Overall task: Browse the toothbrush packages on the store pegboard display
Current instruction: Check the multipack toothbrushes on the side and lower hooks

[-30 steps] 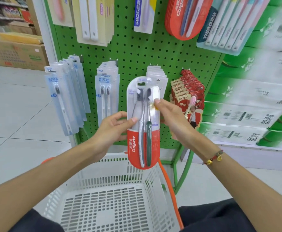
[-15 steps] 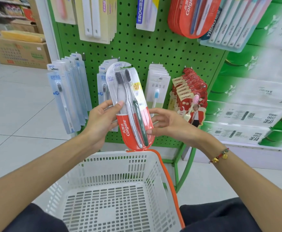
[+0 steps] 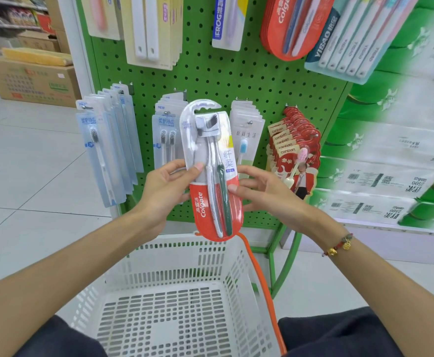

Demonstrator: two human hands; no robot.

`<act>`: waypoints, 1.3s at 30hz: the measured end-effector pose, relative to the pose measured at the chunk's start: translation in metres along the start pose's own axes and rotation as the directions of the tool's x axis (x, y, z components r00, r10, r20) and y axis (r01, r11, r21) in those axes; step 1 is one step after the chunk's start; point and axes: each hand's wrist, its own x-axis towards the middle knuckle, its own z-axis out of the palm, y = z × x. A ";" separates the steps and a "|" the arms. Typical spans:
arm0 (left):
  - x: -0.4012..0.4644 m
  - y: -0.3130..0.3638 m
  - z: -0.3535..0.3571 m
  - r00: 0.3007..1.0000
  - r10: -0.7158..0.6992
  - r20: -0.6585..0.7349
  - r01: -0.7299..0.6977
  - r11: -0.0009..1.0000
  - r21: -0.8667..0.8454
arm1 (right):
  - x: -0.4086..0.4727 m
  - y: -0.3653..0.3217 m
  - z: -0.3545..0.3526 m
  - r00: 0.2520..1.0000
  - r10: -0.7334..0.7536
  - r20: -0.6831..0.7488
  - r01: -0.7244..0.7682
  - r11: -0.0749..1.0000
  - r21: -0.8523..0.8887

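Note:
A red and clear Colgate two-toothbrush package (image 3: 212, 173) stands nearly upright in front of the green pegboard (image 3: 210, 73). My left hand (image 3: 164, 191) grips its left edge, thumb on the front. My right hand (image 3: 262, 194) pinches its right edge, thumb on the front and fingers behind. Hanging behind are pale blue toothbrush packs (image 3: 108, 148), a twin-brush pack (image 3: 164, 140), a white single-brush pack (image 3: 246, 140) and red canban packs (image 3: 294, 155).
A white perforated basket (image 3: 174, 292) with an orange handle (image 3: 262, 279) sits below my hands, between my knees. Higher pegs carry FROG (image 3: 226, 21), Colgate (image 3: 285, 24) and YIBAO (image 3: 352, 39) packs. Green tissue packs (image 3: 391, 150) are stacked right. Cardboard boxes (image 3: 33, 81) stand far left.
The Colgate package tilted left half a second ago and now stands nearly upright again. My right hand shifted from its upper right edge to its middle right edge.

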 end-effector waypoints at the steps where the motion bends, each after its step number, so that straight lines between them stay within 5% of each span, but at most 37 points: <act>1: -0.001 0.000 0.000 1.000 0.012 -0.005 -0.012 1.000 0.006 | -0.001 0.000 0.000 1.000 -0.014 0.005 0.014 1.000 0.005; 10: -0.007 -0.001 -0.003 0.974 0.142 -0.176 -0.111 0.978 0.177 | -0.013 -0.014 0.013 0.986 -0.167 0.006 0.168 0.986 -0.012; 17: -0.026 0.006 0.021 0.987 0.031 0.157 -0.020 0.997 -0.071 | -0.015 -0.013 0.026 0.941 -0.324 -0.102 0.282 0.913 -0.295; 23: -0.025 0.009 0.018 0.952 0.056 0.300 -0.059 0.998 0.003 | -0.013 -0.002 0.032 0.955 -0.297 -0.004 0.265 0.859 -0.439; 28: -0.014 0.006 0.007 0.927 -0.045 0.372 0.015 0.996 0.084 | -0.006 -0.013 0.029 0.935 -0.296 -0.196 0.201 0.896 -0.395; 33: -0.012 0.003 0.006 0.863 -0.143 0.485 0.058 0.981 0.186 | 0.007 -0.022 0.020 0.883 -0.102 -0.458 0.022 0.984 -0.176; 37: -0.013 0.005 0.006 0.855 -0.186 0.484 0.102 0.975 0.195 | 0.008 -0.029 0.005 0.879 0.091 -0.469 -0.009 0.985 0.175; 39: -0.012 0.007 0.005 0.879 -0.200 0.433 0.127 0.973 0.193 | 0.007 -0.030 0.000 0.886 0.117 -0.449 -0.025 0.979 0.204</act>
